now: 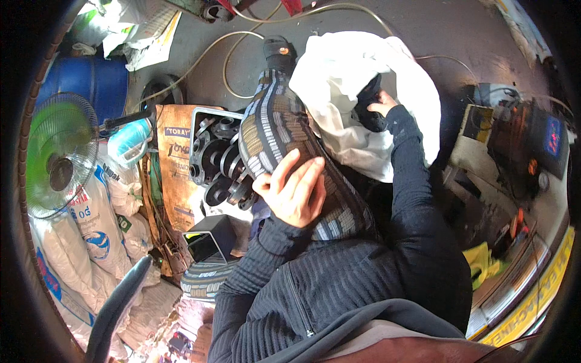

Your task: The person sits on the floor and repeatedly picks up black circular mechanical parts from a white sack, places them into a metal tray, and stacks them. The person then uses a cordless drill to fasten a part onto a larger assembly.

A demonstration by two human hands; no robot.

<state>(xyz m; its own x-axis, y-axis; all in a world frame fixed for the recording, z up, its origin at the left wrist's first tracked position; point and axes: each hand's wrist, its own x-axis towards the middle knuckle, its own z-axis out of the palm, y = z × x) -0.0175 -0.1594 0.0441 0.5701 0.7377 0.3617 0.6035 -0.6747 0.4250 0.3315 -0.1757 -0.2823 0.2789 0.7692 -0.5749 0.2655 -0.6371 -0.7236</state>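
Observation:
My right hand (382,104) reaches into the mouth of a large white sack (417,109). Its fingers are closed against a dark black part (368,106) inside, whose exact kind I cannot make out. My left hand (296,190) is over my patterned trouser leg (302,136), fingers bent but apart, with nothing visible in it. To the left of that leg, a grey-rimmed crate (216,111) holds several black round moulded parts (213,154) with holes and rings. A black open box (219,233) stands below the crate, beside my left forearm.
A green fan (57,157) and a blue drum (85,81) stand at the left, above stuffed white sacks (91,233). Brown cardboard (172,157) lies beside the crate. A pale hose (225,72) loops across the grey floor. Dark equipment (526,139) sits at the right.

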